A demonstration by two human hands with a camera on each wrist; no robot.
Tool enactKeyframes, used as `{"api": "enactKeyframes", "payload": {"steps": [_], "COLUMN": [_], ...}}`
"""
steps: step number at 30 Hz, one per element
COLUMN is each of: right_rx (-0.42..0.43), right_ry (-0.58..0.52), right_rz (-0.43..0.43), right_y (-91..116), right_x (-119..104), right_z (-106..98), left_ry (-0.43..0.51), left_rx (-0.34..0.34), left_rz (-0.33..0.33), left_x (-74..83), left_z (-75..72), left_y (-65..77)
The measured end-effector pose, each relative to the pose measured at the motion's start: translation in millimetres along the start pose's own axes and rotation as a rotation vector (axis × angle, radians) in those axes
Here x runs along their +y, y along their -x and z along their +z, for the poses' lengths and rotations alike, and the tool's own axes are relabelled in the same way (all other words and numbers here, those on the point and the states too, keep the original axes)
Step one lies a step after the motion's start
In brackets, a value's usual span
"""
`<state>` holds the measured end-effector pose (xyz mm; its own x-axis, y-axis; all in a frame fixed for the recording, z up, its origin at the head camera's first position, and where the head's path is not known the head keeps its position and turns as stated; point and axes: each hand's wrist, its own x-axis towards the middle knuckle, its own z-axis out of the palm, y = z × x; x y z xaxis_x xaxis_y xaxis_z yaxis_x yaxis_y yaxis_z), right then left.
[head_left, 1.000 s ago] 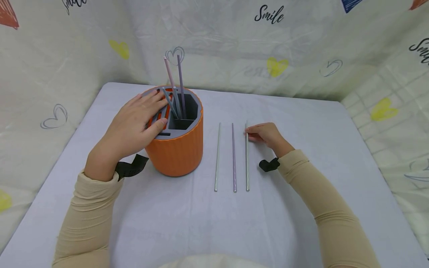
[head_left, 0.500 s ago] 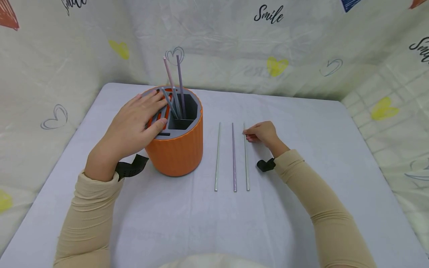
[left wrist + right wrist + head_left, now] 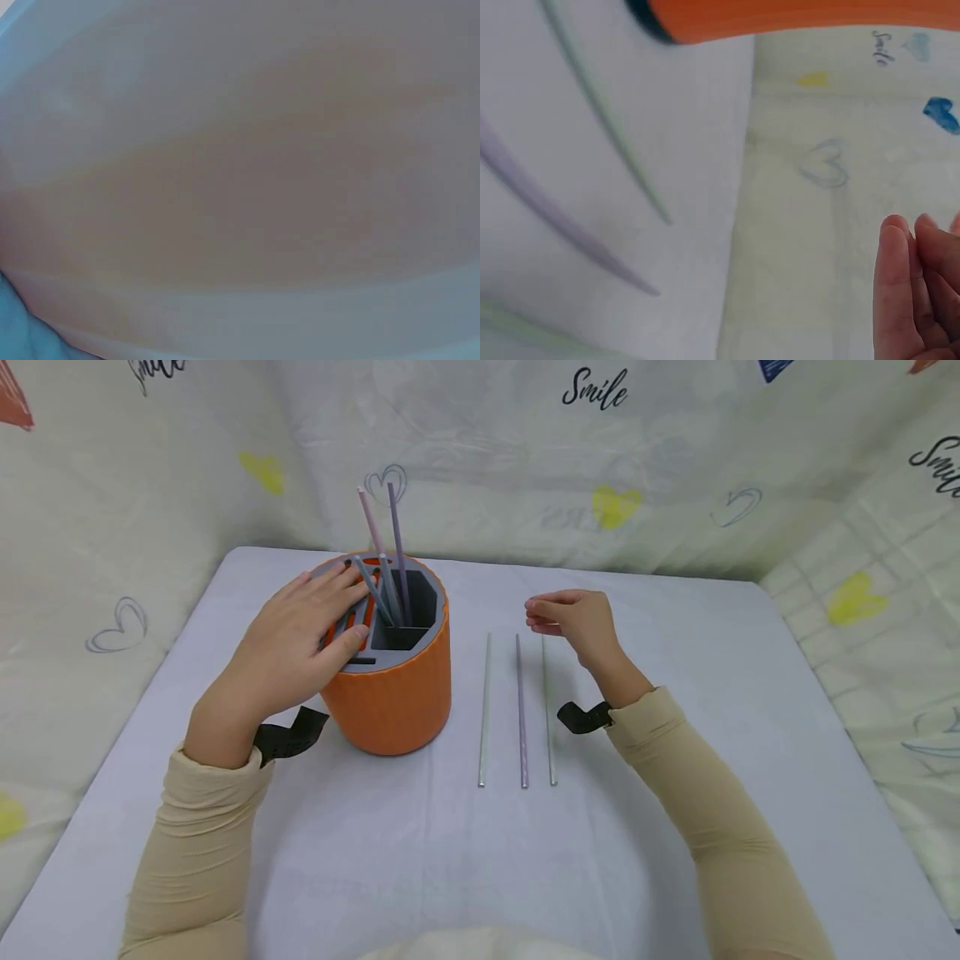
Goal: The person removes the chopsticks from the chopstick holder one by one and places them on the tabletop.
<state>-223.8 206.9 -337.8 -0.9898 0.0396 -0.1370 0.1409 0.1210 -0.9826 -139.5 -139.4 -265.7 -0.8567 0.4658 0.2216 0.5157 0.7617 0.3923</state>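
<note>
An orange ribbed holder (image 3: 390, 710) with a grey divided insert stands left of centre in the head view. My left hand (image 3: 288, 635) lies over its top with spread fingers. Thin straw-like sticks, pink (image 3: 370, 518), purple (image 3: 398, 527) and two grey-blue, lean in its large compartment. On the white table lie three more, roughly parallel: a pale green stick (image 3: 485, 710), a purple stick (image 3: 521, 710) and another pale green one (image 3: 549, 718). My right hand (image 3: 577, 618) is raised just past their far ends, thumb and relaxed fingers together, holding nothing.
The white table (image 3: 420, 868) has its back edge close to a cream curtain (image 3: 510, 502) printed with hearts and words. Black straps (image 3: 585, 717) hang at both wrists. The left wrist view shows only a blurred pale surface.
My right hand has nudged the far end of the rightmost green stick leftward, let go of it and risen away toward the table's back. My left hand has stayed on the holder.
</note>
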Motion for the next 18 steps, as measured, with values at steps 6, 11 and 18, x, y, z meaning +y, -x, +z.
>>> {"api": "enactKeyframes", "payload": {"steps": [6, 11, 18], "right_rx": [-0.059, -0.121, -0.188], "right_ry": [-0.086, -0.127, -0.174], "right_rz": [-0.092, -0.112, -0.167], "right_y": [9.4, 15.8, 22.5], "right_x": [-39.4, -57.8, -78.8], "right_z": [26.2, 49.7, 75.7], "left_ry": [0.002, 0.002, -0.002], "left_rx": [0.004, 0.006, 0.003], "left_rz": [-0.002, 0.001, 0.005], "left_x": [-0.1, -0.3, -0.9], "left_z": [-0.8, -0.7, -0.4], "left_y": [0.8, 0.4, -0.7]}}
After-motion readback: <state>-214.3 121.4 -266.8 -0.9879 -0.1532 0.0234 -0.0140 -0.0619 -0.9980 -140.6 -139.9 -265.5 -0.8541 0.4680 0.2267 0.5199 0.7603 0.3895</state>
